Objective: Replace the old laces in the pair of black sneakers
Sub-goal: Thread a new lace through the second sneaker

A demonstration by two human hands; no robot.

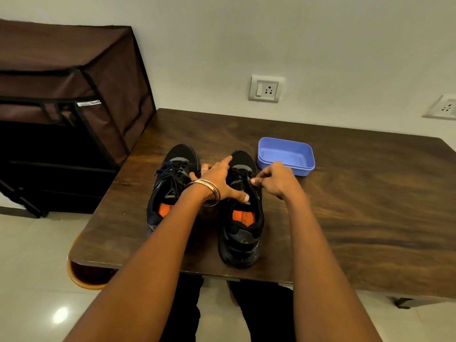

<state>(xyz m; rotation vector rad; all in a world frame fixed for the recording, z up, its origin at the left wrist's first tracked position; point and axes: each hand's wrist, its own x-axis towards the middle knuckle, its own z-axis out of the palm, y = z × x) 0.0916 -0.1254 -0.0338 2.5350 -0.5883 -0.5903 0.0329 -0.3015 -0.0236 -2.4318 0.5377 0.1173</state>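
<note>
Two black sneakers with orange insoles stand side by side on the wooden table [345,206], toes pointing away from me. The left sneaker [172,183] is laced with black laces. My left hand [219,180], with bangles on the wrist, lies spread over the right sneaker [243,223], thumb on its tongue and fingers on its left side. My right hand [276,180] pinches the black lace [246,177] of the right sneaker at its right edge.
A blue plastic tub [286,154] sits just beyond the right sneaker, nothing visible inside. A brown fabric cabinet [69,114] stands left of the table. Two wall sockets are on the wall behind. My legs are under the table's near edge.
</note>
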